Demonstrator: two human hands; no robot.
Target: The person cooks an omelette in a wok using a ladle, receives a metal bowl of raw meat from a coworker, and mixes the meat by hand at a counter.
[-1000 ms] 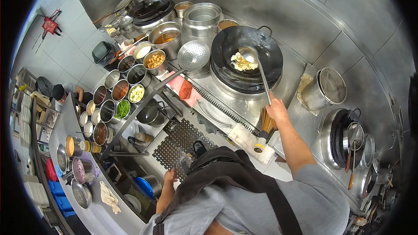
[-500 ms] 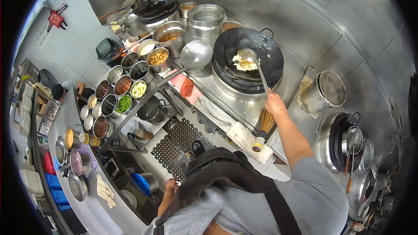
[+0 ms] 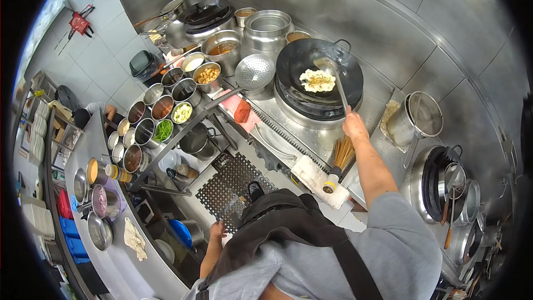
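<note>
My right hand [image 3: 355, 124] is closed round the handle of a long metal ladle [image 3: 340, 88]. The ladle's bowl rests in a black wok [image 3: 294, 66], at the upper right edge of a pale yellow, egg-like food [image 3: 317, 80]. The wok sits on a burner. Low beside my body hangs my left hand [image 3: 217, 229], its fingers curled; whether it holds anything is too small to tell. Left of the wok, a perforated strainer [image 3: 255, 71] lies across a pot.
Metal containers with sauces, green vegetables [image 3: 164, 130] and fried pieces [image 3: 208, 75] stand at the left. A bamboo brush [image 3: 343, 153] and a white cloth [image 3: 319, 181] lie at the stove's front edge. Another person [image 3: 99, 112] is at the far left.
The ladle has shifted toward the upper right of the food, which now looks more spread out. My right hand has stayed on the handle. The whole view has tilted slightly.
</note>
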